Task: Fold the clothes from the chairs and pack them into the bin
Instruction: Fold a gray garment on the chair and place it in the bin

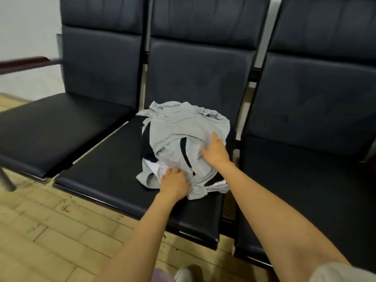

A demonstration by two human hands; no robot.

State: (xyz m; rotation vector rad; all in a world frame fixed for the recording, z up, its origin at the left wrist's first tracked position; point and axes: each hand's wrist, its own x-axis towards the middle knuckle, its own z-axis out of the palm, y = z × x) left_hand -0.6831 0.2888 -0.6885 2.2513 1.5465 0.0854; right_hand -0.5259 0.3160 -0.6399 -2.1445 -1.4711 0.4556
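Observation:
A crumpled grey garment with a black stripe lies in a heap on the middle black chair seat. White cloth and dark cloth peek out from under it. My left hand grips the heap's near edge, fingers curled into the grey and white fabric. On the pile's right side rests my right hand, its fingers spread and mostly straight, pressing the grey cloth. No bin is in view.
Three joined black padded chairs stand in a row; the left seat and right seat hold nothing. A dark wooden armrest juts out at far left. Yellowish tiled floor lies in front, with my shoe at the bottom.

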